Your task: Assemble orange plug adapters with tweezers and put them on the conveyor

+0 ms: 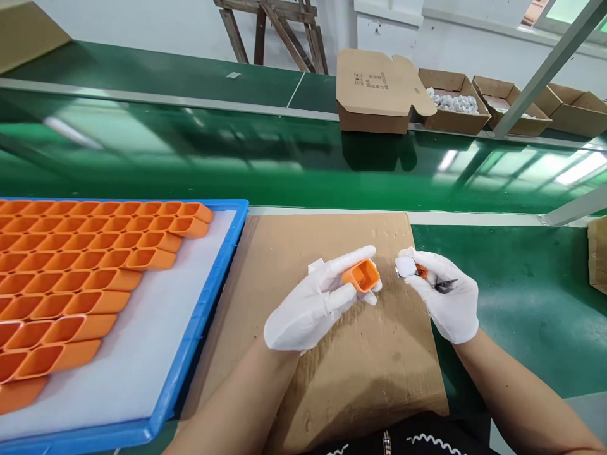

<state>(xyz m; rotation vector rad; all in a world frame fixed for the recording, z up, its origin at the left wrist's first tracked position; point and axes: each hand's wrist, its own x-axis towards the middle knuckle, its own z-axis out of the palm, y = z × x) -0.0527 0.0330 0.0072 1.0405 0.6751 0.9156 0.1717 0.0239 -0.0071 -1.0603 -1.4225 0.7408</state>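
My left hand, in a white glove, holds a hollow orange cup between thumb and fingers, its opening facing up toward the camera. To the right, my right hand, also gloved in white, is closed on a small white piece at its fingertips. A bit of orange and a dark, pointed item show against the right palm; what they are is unclear. Both hands are above a brown cardboard sheet, apart from each other.
A blue tray at the left holds rows of hollow orange cups. Beyond the cardboard runs a glossy green surface. Open cartons, one with white pieces, and a lidded box stand at the back. A grey post slants at right.
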